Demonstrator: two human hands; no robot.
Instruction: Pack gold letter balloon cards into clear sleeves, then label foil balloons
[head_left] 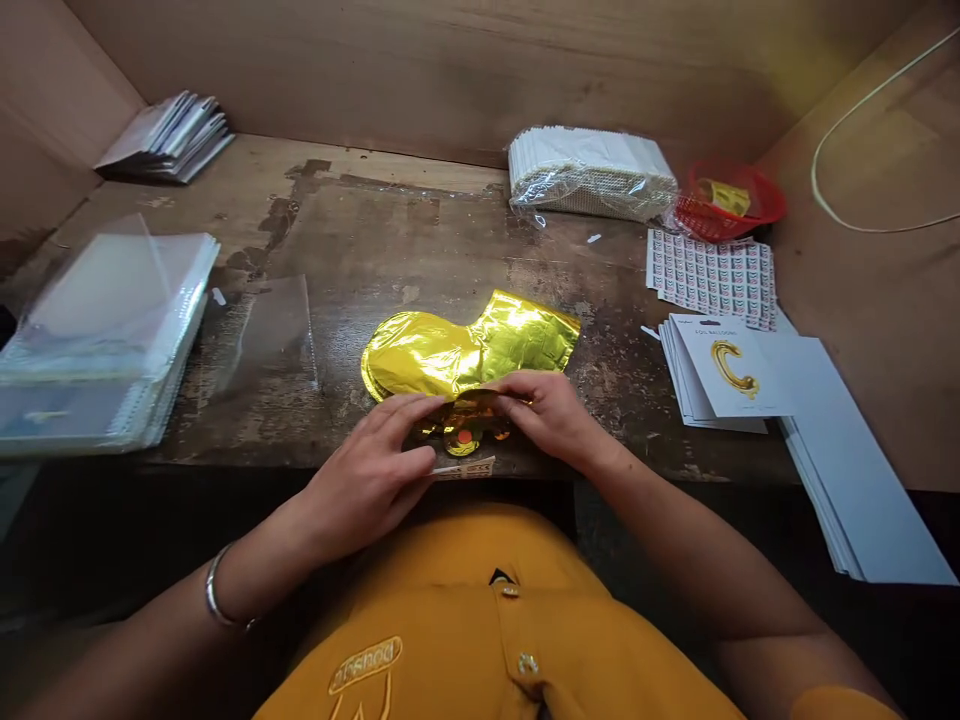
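A shiny gold foil balloon (442, 350), flat and uninflated, lies close to the table's front edge. Its near part is folded and darkly reflective, with a small orange-red spot showing. My left hand (379, 455) is at the left of this fold, its fingers over the foil and its thumb lower down, gripping it loosely. On the other side, my right hand (551, 415) pinches the foil's near edge between thumb and fingers. A printed paper strip (469, 468) sticks out at the table edge below the fold.
Clear plastic sleeves (112, 340) are stacked at left, beside a single sleeve (277, 335). Folded packets (169, 140) sit back left. Behind are a wrapped white bundle (592, 170) and red basket (769, 200). Sticker sheets (712, 272), "C" balloon cards (727, 370) and white cards (862, 460) lie right.
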